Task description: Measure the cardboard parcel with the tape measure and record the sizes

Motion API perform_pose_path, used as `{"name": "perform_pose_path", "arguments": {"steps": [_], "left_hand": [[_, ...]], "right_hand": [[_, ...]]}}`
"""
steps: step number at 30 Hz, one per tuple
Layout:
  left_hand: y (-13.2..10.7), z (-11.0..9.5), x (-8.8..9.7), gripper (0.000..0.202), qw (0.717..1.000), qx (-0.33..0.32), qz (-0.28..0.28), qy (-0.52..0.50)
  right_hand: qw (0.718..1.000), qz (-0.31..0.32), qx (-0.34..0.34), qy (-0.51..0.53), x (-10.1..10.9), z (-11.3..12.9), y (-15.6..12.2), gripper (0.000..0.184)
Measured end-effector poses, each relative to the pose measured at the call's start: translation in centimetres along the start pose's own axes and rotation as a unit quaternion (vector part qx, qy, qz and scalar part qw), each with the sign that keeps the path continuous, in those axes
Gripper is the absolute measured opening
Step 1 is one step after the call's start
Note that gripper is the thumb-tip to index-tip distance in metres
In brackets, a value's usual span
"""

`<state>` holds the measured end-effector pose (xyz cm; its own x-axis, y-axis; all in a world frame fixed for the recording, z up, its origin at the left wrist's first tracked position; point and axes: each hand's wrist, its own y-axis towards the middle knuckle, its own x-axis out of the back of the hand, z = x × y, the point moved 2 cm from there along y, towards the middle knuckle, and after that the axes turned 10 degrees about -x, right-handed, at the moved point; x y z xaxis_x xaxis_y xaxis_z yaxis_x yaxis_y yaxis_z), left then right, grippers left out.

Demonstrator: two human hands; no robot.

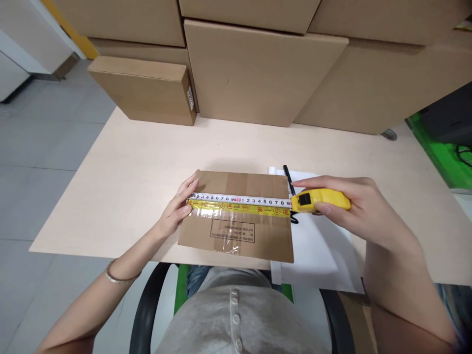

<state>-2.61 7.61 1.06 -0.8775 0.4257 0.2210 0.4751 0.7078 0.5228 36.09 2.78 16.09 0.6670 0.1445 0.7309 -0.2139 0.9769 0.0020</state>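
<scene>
Head: tape measure (324, 197) (yellow) across carton (232, 231)

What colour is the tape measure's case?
The tape measure's case is yellow with a black button, seen best in the head view.

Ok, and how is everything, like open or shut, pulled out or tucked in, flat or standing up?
Cardboard box: top taped shut.
Yellow tape measure: pulled out across that box.
Left hand: at the tape's end and the box's edge.
Right hand: gripping the tape measure.
White paper: flat, partly covered.
Black pen: partly hidden; can't tell if capped.
Back-left box: standing, looks closed.
Big boxes: stacked.
</scene>
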Motion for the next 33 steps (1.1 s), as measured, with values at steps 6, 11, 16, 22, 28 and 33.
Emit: {"name": "perform_pose_path", "arguments": {"steps": [6, 11, 16, 22, 28, 33], "left_hand": [[-0.5, -0.1, 0.3, 0.054, 0.999, 0.003, -0.023, 0.027], [0.8, -1.0, -0.6, 0.048, 0.999, -0.024, 0.015, 0.045], [1.1, -0.9, -1.7, 0.053, 1.000, -0.005, 0.017, 0.002], [0.3, -0.4, -2.6, 0.092, 0.985, 0.102, -0.054, -0.125], [0.8, -1.3, -2.7, 0.080, 0.967, 0.170, -0.057, -0.179], [2.0, -2.1, -3.0, 0.067, 0.956, 0.205, -0.044, -0.204]], "right_hand": [[0.999, -0.002, 0.009, -0.041, 0.7, 2.3, 1.0, 0.023], [0.999, 0.029, -0.011, -0.027, 0.4, 1.5, 1.5, 0.026], [0.999, 0.037, 0.023, -0.032, -2.1, 2.5, 2.1, 0.027], [0.990, 0.077, 0.090, -0.081, -5.8, 6.0, 3.7, 0.058], [0.968, 0.131, 0.118, -0.175, -6.8, 7.6, 3.6, 0.061], [0.974, 0.121, 0.054, -0.185, -6.1, 5.6, 1.9, 0.071]]}}
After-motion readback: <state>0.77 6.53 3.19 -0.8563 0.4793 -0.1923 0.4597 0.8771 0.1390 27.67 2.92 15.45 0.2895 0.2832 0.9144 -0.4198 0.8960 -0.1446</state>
